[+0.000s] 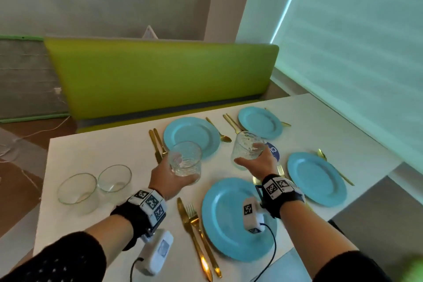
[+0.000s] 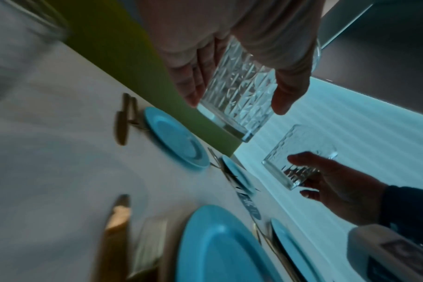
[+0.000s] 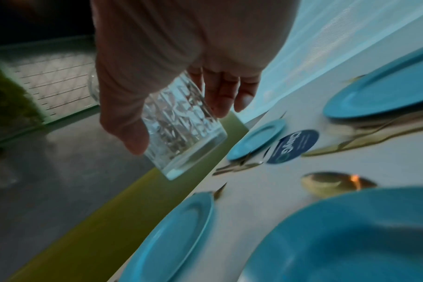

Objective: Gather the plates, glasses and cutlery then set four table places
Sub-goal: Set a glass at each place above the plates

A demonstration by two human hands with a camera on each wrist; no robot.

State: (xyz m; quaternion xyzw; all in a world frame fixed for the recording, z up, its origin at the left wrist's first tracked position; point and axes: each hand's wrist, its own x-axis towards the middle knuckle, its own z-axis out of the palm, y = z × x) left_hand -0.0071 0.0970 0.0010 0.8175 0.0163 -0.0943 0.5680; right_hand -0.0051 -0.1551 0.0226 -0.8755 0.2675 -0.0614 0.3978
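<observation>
To the left of the left hand [image 1: 166, 177], two smooth, rounded clear glasses [image 1: 95, 186] stand on the white table [image 1: 68, 151]. The left hand is wrapped around a cut-pattern tumbler [image 1: 185, 162], held upright in the air, mouth up. The right hand [image 1: 257, 165] clasps a second patterned tumbler [image 1: 247, 147], also upright; beyond and below the hands lie four round blue plates [image 1: 192, 136] with golden cutlery [image 1: 196, 236].

Bare table [image 1: 96, 149] between 2 bowls [image 1: 114, 177] and cutlery [image 1: 158, 144].
</observation>
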